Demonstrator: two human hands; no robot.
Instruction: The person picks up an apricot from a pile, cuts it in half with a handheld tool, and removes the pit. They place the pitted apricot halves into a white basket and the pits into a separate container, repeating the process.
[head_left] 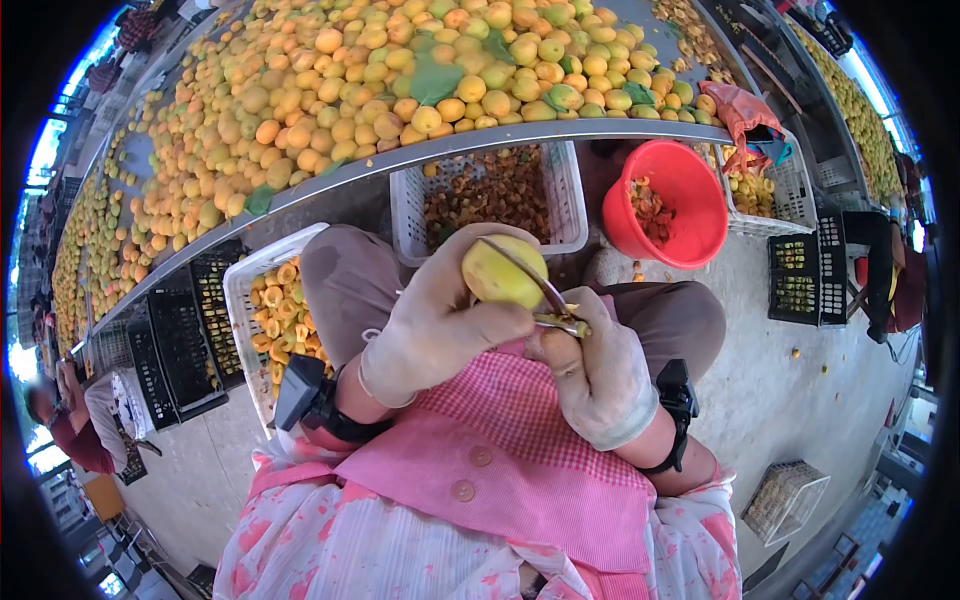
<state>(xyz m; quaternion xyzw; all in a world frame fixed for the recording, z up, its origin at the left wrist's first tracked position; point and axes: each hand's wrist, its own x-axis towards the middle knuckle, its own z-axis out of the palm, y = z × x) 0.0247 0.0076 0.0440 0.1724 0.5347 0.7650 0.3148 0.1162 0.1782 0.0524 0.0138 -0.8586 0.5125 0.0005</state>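
At the far left, a white slotted plastic crate (252, 300) holds halved orange apricot pieces, beside dark empty-looking black crates (185, 345) whose contents cannot be told. Above them runs a long metal table (440, 148) heaped with round yellow-orange apricots and a few green leaves. Just right of centre, under the table edge, a second white crate (567, 200) holds small brown pits. Right of it stands a smooth red plastic bucket (690, 190) with a few orange scraps inside, and further right another white crate (790, 195) holds yellow fruit.

In the near middle, over a pink checked apron (520, 440), the left hand (440, 320) in a pale cloth glove has its fingers curled tight around a yellow-green apricot (503, 272), held above the lap. The right hand (600, 370), gloved alike, is closed around the handle of a small knife (545, 290); its thin curved blade lies across the fruit's skin, its long axis running from the near right up to the far left
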